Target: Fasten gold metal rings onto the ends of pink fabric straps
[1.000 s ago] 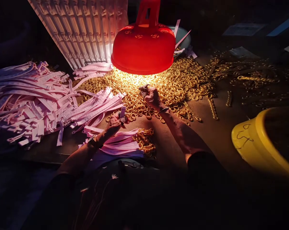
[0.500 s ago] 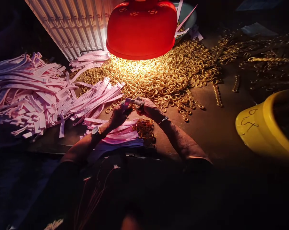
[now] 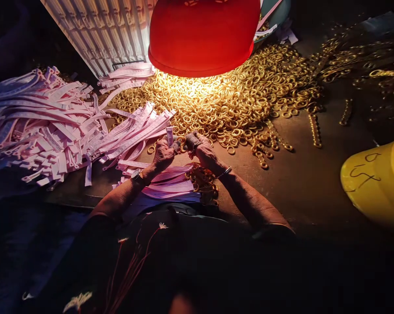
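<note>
Your left hand (image 3: pixel 162 153) is pinching a pale pink plastic strip (image 3: pixel 169 134) upright, and your right hand (image 3: pixel 202 149) is closing its fingertips beside it, probably on a small brass ring, though the glare is hiding it. Behind them the heap of loose brass rings (image 3: pixel 223 100) is glowing under the red lamp shade (image 3: pixel 202 37). If your grip is slackening, the ring could be dropping into that heap.

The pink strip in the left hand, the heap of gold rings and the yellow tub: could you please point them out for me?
pink strip (image 3: pixel 170 134), head view, on its upright end above the left hand.
heap of gold rings (image 3: pixel 236 98), head view, on the lit middle.
yellow tub (image 3: pixel 376 183), head view, on its outer wall.
</note>
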`<state>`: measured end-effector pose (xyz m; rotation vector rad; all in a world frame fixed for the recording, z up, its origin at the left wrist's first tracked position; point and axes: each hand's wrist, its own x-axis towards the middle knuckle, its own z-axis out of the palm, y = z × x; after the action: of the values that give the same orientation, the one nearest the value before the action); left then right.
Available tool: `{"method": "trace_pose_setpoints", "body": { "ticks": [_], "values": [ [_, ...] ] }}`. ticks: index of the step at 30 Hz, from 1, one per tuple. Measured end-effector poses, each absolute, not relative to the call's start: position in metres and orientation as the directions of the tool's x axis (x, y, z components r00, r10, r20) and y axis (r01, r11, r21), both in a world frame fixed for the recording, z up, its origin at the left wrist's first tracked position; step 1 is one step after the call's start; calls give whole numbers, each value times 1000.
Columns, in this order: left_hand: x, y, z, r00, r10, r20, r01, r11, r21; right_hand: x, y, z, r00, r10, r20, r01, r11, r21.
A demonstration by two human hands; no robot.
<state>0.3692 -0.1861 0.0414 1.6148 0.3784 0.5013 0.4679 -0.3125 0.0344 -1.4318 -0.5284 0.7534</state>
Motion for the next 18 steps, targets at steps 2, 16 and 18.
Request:
{"method": "trace_pose_setpoints", "body": {
  "ticks": [2,16,18],
  "values": [
    [368,-188,43,857,515,1,28,-48,998,469,-316,32,649,759,-56,-16,-60,-998],
    [361,-185,31,827,405,-391,241,372,896,462,-309,19,668,686,288,560,-208,-802],
    [359,-181,36,823,363,-437,278,415,867,459,-309,21,646,700,305,579,-189,-793]
  ]
}}
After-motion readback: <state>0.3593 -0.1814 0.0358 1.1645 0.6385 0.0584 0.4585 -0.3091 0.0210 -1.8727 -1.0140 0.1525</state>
